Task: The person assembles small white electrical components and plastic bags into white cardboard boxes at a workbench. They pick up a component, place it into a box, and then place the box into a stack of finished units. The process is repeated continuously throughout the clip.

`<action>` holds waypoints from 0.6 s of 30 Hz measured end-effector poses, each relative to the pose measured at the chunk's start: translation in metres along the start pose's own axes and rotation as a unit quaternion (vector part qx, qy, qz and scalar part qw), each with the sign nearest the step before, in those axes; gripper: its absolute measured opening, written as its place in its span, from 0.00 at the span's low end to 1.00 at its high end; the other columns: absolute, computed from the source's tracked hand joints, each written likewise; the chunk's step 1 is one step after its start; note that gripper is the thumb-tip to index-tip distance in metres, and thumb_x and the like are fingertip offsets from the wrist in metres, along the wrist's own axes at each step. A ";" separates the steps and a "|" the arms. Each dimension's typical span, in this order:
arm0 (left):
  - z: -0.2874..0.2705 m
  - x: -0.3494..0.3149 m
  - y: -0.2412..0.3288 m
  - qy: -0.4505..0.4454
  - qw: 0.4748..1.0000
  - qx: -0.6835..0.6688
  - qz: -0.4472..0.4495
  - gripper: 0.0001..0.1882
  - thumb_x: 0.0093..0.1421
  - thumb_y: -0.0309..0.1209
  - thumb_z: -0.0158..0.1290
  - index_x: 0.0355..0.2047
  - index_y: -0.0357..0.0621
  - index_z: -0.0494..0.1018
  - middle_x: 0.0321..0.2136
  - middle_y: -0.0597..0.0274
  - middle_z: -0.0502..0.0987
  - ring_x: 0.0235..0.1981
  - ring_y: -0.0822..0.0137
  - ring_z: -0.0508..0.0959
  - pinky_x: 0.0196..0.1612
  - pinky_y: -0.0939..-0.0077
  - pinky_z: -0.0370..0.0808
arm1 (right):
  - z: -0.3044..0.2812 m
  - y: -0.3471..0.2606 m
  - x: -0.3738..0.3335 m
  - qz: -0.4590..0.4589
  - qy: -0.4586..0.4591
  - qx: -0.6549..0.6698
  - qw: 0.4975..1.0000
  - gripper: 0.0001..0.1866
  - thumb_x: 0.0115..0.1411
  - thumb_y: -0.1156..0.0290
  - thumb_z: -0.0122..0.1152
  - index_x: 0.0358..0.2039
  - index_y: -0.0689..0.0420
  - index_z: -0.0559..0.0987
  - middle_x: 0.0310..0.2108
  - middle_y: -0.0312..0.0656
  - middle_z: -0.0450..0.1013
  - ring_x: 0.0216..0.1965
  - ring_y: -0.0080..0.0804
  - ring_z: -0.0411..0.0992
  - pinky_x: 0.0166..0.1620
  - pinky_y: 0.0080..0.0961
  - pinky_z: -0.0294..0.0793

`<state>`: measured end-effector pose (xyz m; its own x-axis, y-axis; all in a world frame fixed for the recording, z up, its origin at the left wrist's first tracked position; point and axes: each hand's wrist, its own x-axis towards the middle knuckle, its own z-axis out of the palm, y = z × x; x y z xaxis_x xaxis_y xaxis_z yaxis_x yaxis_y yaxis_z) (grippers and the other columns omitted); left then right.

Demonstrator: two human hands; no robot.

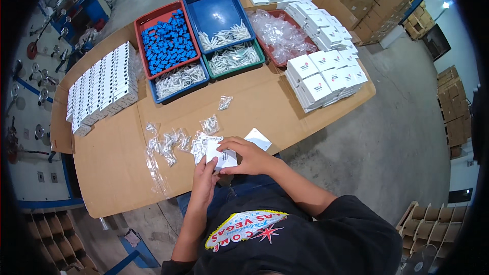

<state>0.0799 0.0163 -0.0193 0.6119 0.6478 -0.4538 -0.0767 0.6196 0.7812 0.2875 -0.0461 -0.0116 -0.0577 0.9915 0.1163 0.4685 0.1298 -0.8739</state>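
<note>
Both of my hands are closed round a small white box [222, 159] at the table's near edge. My left hand [206, 175] grips its lower left side, thumb on the face. Over the top and right side curl the fingers of my right hand [247, 157]. Printed paper sheets [200, 147] lie just behind the box, partly covered by it. A white card or flat box [259, 139] rests beyond my right hand. Left of my hands are small clear bags of white plastic pieces [169, 145], with more bags [209, 124] a little farther off.
Trays stand at the back: a red tray of blue parts [169, 40], blue and green trays of white pieces [233, 60], and a red tray of clear plastic bags [280, 35]. White boxes are stacked at right [326, 79] and in rows at left [104, 89]. Cardboard covers the table [112, 173].
</note>
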 end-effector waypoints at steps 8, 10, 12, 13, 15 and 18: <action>0.014 -0.002 0.012 -0.035 0.999 0.020 0.018 0.28 0.79 0.39 0.46 0.73 0.39 0.59 0.59 0.52 0.77 0.53 0.62 0.82 0.54 0.65 0.82 | -0.064 0.037 0.001 0.004 0.229 -0.075 0.971 0.34 0.51 0.60 0.83 0.55 0.55 0.77 0.55 0.47 0.74 0.58 0.48 0.73 0.62 0.41 0.73; 0.011 -0.002 0.010 -0.023 0.998 0.049 0.020 0.27 0.78 0.39 0.46 0.72 0.40 0.61 0.58 0.53 0.77 0.52 0.64 0.82 0.53 0.67 0.81 | -0.118 0.039 0.000 0.001 0.333 -0.170 0.927 0.34 0.52 0.60 0.83 0.56 0.56 0.77 0.55 0.46 0.74 0.58 0.47 0.73 0.62 0.41 0.72; 0.006 -0.003 0.005 -0.015 0.998 0.061 0.019 0.26 0.78 0.39 0.47 0.71 0.41 0.64 0.58 0.54 0.78 0.51 0.66 0.82 0.52 0.70 0.79 | -0.175 0.051 -0.003 0.078 0.416 -0.193 0.885 0.35 0.52 0.59 0.83 0.56 0.58 0.77 0.54 0.45 0.75 0.57 0.46 0.73 0.62 0.40 0.72; 0.004 -0.002 0.002 -0.015 0.998 0.058 0.017 0.25 0.78 0.38 0.48 0.70 0.41 0.65 0.57 0.55 0.79 0.50 0.67 0.82 0.52 0.72 0.79 | -0.213 0.075 -0.010 0.069 0.457 -0.238 0.854 0.34 0.53 0.58 0.82 0.55 0.58 0.78 0.53 0.45 0.76 0.57 0.45 0.74 0.62 0.40 0.72; 0.003 0.000 0.001 -0.014 0.998 0.054 0.016 0.24 0.77 0.38 0.49 0.68 0.42 0.68 0.56 0.56 0.79 0.48 0.69 0.82 0.51 0.74 0.78 | -0.282 0.108 -0.028 0.129 0.480 -0.314 0.809 0.31 0.54 0.56 0.82 0.53 0.59 0.81 0.53 0.47 0.77 0.58 0.47 0.74 0.61 0.40 0.73; 0.004 0.002 0.000 -0.013 0.999 0.049 0.020 0.22 0.77 0.38 0.50 0.66 0.41 0.70 0.55 0.57 0.80 0.47 0.70 0.81 0.50 0.75 0.77 | -0.353 0.144 -0.048 0.177 0.486 -0.377 0.768 0.32 0.54 0.51 0.81 0.51 0.61 0.82 0.49 0.54 0.80 0.53 0.53 0.77 0.58 0.43 0.75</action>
<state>0.0839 0.0160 -0.0189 0.6301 0.6582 -0.4119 -0.0246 0.5472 0.8367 0.6691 -0.0762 0.0233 0.7047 0.4460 0.5519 0.7022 -0.5501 -0.4520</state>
